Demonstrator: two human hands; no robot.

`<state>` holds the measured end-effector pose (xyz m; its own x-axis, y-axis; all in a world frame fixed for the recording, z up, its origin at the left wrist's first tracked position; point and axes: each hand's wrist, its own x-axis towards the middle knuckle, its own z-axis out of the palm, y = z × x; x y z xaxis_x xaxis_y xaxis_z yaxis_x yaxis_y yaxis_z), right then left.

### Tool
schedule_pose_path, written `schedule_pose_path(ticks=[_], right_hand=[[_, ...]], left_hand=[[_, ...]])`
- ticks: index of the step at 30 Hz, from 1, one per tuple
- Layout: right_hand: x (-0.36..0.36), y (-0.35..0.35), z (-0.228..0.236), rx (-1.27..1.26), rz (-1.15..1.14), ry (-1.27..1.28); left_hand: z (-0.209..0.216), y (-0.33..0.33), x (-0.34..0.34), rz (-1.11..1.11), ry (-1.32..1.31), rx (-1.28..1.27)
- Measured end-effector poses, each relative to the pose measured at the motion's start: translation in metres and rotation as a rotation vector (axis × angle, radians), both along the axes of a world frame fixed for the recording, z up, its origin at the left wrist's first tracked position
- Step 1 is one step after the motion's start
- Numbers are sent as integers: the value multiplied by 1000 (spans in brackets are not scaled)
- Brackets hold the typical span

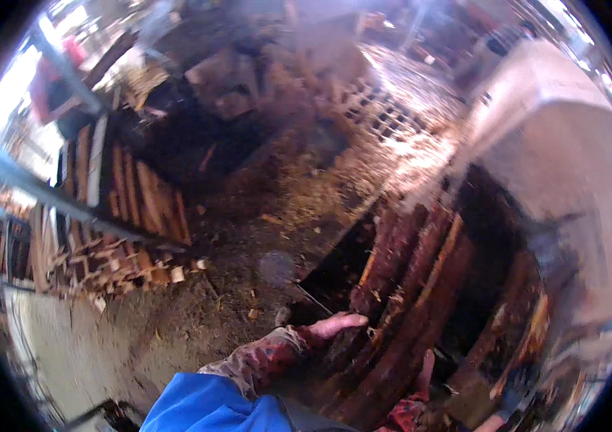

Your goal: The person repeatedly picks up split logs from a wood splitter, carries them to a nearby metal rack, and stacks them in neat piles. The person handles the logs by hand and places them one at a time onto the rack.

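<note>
Long, reddish-brown, bark-covered wooden logs (pixel 432 309) lie side by side in the head view, left of a large beige machine housing (pixel 561 155). They look heavy, stiff and rough rather than slippery or fragile, probably best held around their near ends. The bare left hand (pixel 336 325) rests against the leftmost bark, its grip unclear; the blurred right hand (pixel 425 374) is beside the logs, finger spread indistinguishable.

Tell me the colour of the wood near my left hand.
The wood is mostly dark reddish brown, clearest in the head view.
</note>
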<state>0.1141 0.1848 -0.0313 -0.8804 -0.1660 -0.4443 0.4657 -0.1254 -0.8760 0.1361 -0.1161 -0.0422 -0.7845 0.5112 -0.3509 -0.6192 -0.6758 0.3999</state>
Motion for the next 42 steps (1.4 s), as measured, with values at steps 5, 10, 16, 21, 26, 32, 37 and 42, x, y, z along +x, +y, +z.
schedule_pose_path(ticks=[5, 10, 16, 21, 26, 32, 37, 42], right_hand=[[-34, -2, -21, -204, 228, -52], [-81, 14, -24, -231, 317, -63], [-147, 9, -9, -244, 481, -75], [-203, -40, 35, -239, 920, 264], [-257, -74, 63, -264, 1044, 220], [-301, -144, 77, -291, 1293, 235], [-314, -185, 86, -328, 1465, 227], [-320, -219, 95, -375, 1645, 193]], left_hand=[[18, -19, 29, 163, 4, -81], [47, 1, 39, 304, 49, -247], [16, 56, 38, 664, 114, -180], [11, 87, 43, 954, -85, -355], [123, 133, 57, 1138, 50, -391], [124, 171, 7, 1441, 39, -443], [146, 196, -19, 1681, 83, -487], [152, 214, -55, 1864, 95, -514]])
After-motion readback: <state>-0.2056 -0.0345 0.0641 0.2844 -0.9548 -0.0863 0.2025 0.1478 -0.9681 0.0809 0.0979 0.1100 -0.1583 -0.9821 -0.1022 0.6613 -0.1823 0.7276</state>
